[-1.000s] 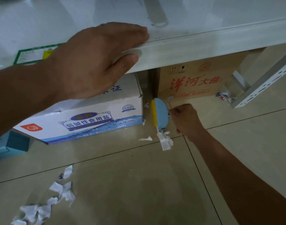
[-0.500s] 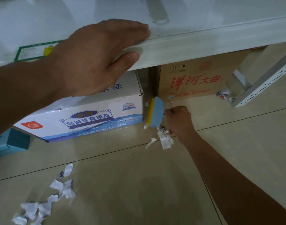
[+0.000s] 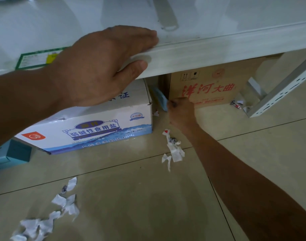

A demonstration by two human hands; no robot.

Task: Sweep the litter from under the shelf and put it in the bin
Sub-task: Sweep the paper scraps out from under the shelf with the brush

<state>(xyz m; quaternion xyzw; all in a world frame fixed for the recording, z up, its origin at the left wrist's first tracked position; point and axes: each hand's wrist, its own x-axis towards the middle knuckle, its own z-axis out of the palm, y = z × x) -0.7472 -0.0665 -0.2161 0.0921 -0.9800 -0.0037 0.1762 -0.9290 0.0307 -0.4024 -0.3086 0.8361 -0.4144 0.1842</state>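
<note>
My left hand (image 3: 103, 66) grips the front edge of the white shelf (image 3: 218, 47), fingers on top and thumb on its face. My right hand (image 3: 180, 112) holds a small blue brush (image 3: 160, 96), pushed into the gap between the white box (image 3: 89, 129) and the brown box (image 3: 209, 87) under the shelf. Most of the brush is hidden in the gap. Torn paper scraps (image 3: 174, 148) lie on the tiles just in front of the gap. A larger pile of scraps (image 3: 49, 216) lies at the lower left. More litter (image 3: 237, 104) sits beside the brown box.
A perforated metal shelf upright (image 3: 284, 89) slants down at the right. A teal box (image 3: 11, 155) stands at the left edge. The floor is beige tile. No bin is in view.
My right hand has pushed the brush from in front of the boxes deeper into the gap between them. The small scraps stay on the tiles. My left hand stays on the shelf edge.
</note>
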